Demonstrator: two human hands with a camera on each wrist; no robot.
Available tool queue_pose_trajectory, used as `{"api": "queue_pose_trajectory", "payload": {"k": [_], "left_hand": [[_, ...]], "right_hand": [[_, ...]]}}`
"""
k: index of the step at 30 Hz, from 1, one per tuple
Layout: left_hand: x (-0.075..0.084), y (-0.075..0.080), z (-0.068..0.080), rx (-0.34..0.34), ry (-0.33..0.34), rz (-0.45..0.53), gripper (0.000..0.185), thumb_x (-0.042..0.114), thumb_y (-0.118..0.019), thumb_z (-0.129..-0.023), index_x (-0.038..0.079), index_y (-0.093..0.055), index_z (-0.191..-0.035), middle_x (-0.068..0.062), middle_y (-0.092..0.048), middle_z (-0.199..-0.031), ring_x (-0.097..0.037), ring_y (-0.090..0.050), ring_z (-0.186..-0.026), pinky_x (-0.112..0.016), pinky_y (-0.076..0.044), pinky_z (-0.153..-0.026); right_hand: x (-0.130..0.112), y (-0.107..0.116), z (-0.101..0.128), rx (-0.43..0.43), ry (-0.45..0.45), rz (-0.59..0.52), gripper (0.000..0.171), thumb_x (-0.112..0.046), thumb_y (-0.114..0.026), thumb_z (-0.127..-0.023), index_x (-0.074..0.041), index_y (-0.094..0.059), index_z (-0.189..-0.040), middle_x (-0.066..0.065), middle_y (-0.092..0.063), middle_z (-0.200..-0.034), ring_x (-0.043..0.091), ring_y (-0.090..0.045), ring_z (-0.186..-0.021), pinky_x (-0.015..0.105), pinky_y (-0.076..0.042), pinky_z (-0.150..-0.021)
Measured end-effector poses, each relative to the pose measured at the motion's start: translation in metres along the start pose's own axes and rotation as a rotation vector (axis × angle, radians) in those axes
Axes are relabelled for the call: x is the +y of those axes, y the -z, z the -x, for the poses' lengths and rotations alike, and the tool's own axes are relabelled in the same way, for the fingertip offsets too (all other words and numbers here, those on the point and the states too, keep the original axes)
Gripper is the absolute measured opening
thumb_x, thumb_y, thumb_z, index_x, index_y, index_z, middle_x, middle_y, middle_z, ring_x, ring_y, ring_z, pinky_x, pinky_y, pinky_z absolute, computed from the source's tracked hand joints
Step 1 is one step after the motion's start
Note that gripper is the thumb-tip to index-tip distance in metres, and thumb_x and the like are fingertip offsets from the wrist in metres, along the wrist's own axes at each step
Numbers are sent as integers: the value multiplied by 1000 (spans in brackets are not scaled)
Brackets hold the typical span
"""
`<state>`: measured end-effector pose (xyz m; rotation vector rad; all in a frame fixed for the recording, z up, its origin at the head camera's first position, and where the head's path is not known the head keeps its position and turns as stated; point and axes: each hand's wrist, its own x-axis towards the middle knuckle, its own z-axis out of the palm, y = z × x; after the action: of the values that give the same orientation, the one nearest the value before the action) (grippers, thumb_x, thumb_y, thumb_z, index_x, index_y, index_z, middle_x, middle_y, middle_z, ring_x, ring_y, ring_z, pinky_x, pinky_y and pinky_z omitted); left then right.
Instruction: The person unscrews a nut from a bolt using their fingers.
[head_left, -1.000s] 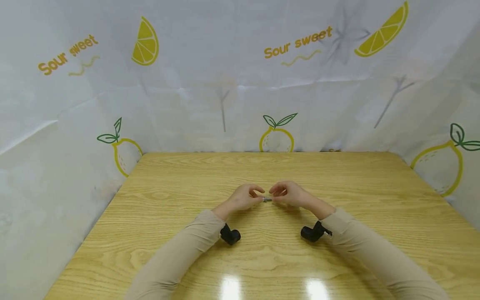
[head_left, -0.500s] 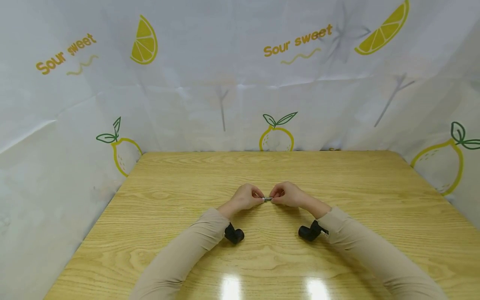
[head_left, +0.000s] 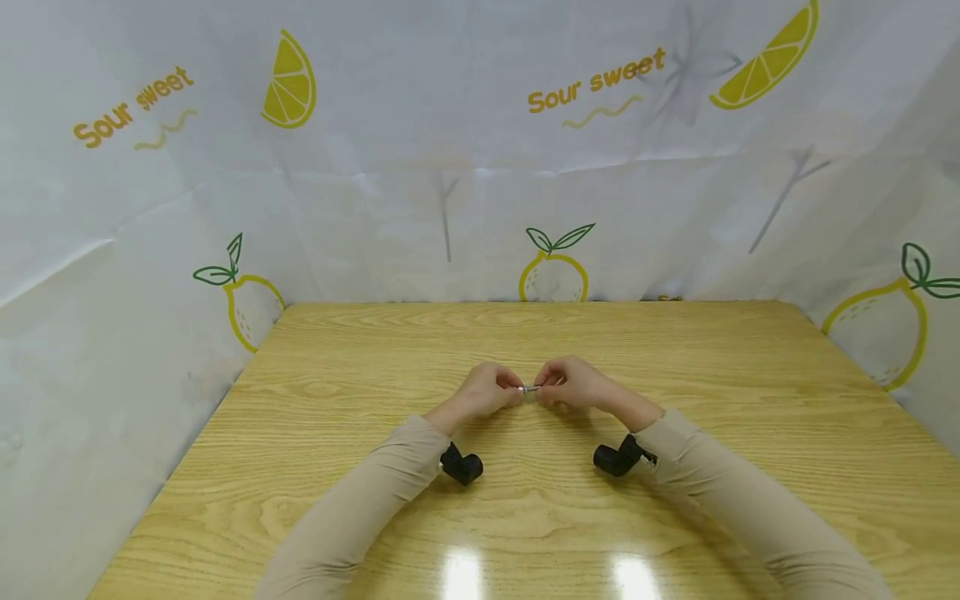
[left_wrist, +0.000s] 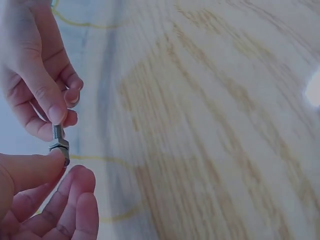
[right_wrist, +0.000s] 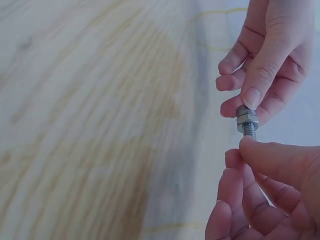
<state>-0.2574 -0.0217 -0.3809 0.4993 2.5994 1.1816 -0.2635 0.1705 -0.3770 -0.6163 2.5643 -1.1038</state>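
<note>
**Two hands pinch a small bolt and nut above a wooden counter**

The left hand (head_left: 487, 392) pinches a hex nut (right_wrist: 247, 119) between thumb and fingertips. The right hand (head_left: 573, 385) pinches the free end of a threaded bolt (right_wrist: 249, 131) the same way. The bolt is short, silver-grey metal, its ridged shank passing through the nut. It is held between the two hands, just above the middle of the pale wood-grain counter (head_left: 675, 350). Lemon-printed sheeting (head_left: 450, 167) surrounds the counter.
</note>
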Motion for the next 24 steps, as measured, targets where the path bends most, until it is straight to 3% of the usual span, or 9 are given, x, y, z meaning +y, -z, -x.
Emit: {"api": "queue_pose_trajectory", "payload": {"k": [8,13,16,24], "left_hand": [[-2,13,5,55,-13,169,22,17,-61,-91,5,-67,-108,-13,-69,-102,-24,-67,-86,-25,-54,-67],[0,20,10,110,-35,270,23,17,-61,-91,4,-67,-110,-14,-69,-104,-25,-67,-90,-28,-55,-76],[2,24,12,150,-39,319,24,18,-62,-91,5,-68,-110,-13,-70,-106,-20,-67,-90,-29,-55,-80],[5,28,21,211,-76,387,24,18,-64,-89,7,-69,-110,-13,-70,-108,-22,-67,-94,-37,-55,-84]], "right_hand": [[-13,6,1,51,26,-50,15,-10,-60,-91,2,-61,-100,12,-62,-88,23,-61,-80,29,-51,-69],[-23,8,2,92,62,-73,17,-11,-59,-92,2,-60,-101,20,-62,-90,31,-61,-80,29,-47,-66],[-29,9,2,115,66,-91,19,-13,-57,-93,3,-60,-103,25,-62,-93,28,-59,-77,31,-46,-64],[-40,12,5,136,85,-120,23,-14,-56,-94,5,-58,-107,16,-62,-91,20,-58,-77,41,-49,-72]]}}
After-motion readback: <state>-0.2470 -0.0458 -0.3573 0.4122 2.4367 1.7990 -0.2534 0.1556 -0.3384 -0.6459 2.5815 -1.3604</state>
